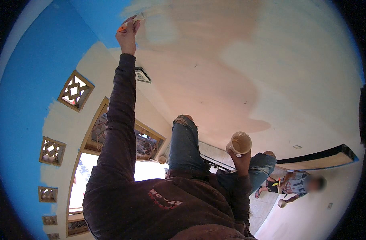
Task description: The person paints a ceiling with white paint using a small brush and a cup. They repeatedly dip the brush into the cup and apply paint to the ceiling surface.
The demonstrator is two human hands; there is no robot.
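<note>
Open cream wall (209, 48) stretched right of the left hand (127, 37) and brush (139, 17). Near, bent knees (184, 125) flanked the cup (241, 143).

Head view, single: wide fisheye, left unit of a side-by-side pair worn on the head, facing down and forward over the wearer's dark sweatshirt (167, 200), which lies nearest and fills the lower middle. Middle range: the jeans (183, 144), the left hand (128, 38) toward the upper rim, the right hand (241, 163) right of centre; farther off, a co-worker (297, 184) at lower right. Field circular, dark-cornered, the doorway frame (76, 176) bending at left.
</note>
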